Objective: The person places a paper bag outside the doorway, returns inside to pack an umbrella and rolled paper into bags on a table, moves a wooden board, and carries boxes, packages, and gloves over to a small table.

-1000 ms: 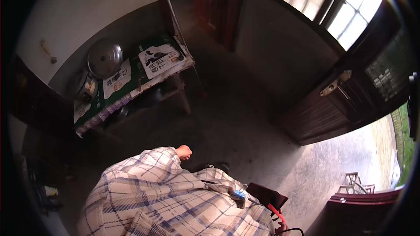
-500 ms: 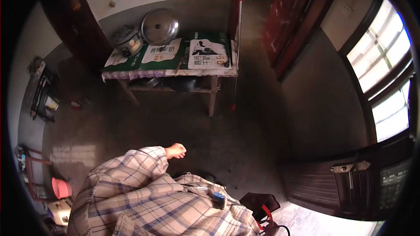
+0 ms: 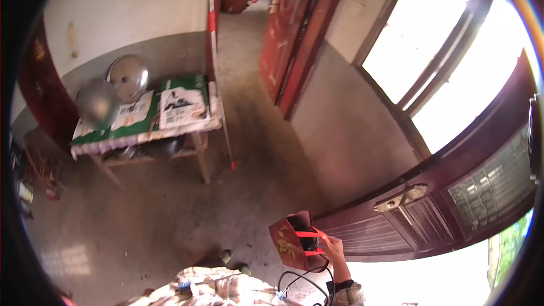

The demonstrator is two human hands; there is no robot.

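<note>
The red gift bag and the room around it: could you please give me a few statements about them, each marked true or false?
1. The right hand holds the red gift bag by its red handles. True.
2. The gift bag rests on the floor. False: it hangs in the air from the hand, above the concrete floor.
3. A broom with a red head leans against the wall beside the table. True.
4. The table is bare. False: printed cartons cover it, and a metal lid stands at its back.
5. The left hand also grips the bag. False: no left hand is in view.
</note>
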